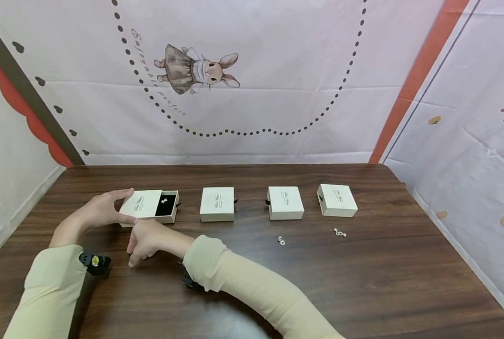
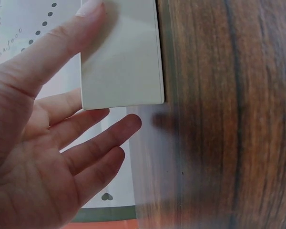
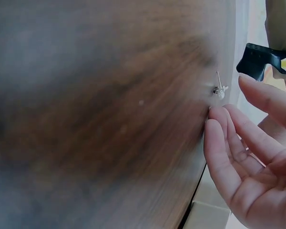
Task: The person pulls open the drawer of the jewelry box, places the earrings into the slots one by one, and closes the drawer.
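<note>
My left hand (image 1: pixel 97 214) holds the leftmost white jewelry box (image 1: pixel 141 203) between thumb and fingers. Its drawer is slid out to the right, baring a black lining with a small earring (image 1: pixel 164 201) on it. In the left wrist view the thumb (image 2: pixel 88 24) lies against the white box (image 2: pixel 124 62), while the lower fingers spread free below its end. My right hand (image 1: pixel 149 238) is just in front of that box, low over the table. In the right wrist view its thumb and fingers are apart, close to a silver stud earring (image 3: pixel 220 91) on the tabletop; nothing is held.
Three more white boxes stand closed in the row: one left of middle (image 1: pixel 217 204), one right of middle (image 1: pixel 285 203) and one at the right (image 1: pixel 337 200). Loose earrings lie in front, a silver pair (image 1: pixel 281 240) and a pearly pair (image 1: pixel 340 232). Printed cloth (image 1: pixel 277 70) hangs behind the table.
</note>
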A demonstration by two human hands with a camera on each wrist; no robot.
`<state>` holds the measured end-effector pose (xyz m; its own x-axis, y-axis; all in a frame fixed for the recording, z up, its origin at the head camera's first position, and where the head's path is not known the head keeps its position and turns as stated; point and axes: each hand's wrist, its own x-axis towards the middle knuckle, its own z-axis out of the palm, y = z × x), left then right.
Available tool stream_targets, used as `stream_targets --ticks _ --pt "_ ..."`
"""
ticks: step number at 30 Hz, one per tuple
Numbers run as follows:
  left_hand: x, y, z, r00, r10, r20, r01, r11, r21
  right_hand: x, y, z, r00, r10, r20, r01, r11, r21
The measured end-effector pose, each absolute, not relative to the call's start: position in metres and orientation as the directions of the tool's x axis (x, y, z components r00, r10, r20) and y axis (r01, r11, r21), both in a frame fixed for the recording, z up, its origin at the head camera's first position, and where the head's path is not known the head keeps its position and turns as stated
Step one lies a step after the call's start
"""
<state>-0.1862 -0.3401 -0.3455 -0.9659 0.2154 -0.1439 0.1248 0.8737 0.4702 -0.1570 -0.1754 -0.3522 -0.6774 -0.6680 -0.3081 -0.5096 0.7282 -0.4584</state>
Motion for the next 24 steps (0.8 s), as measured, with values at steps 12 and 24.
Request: stream_targets --ticks 12,24 --pt "-0.186 -0.338 -0.343 -0.965 0.197 -0.173 0.097 0.882 0.461 -0.15 -0.188 -0.356 -0.663 -0.681 -0.31 -0.574 0.729 -0.373" --pt "-0.187 -0.339 -0.345 -0.966 0.197 -0.167 0.1 0.881 0.461 -0.15 -0.189 -0.359 -0.666 -0.682 -0.303 -0.615 0.731 -0.295"
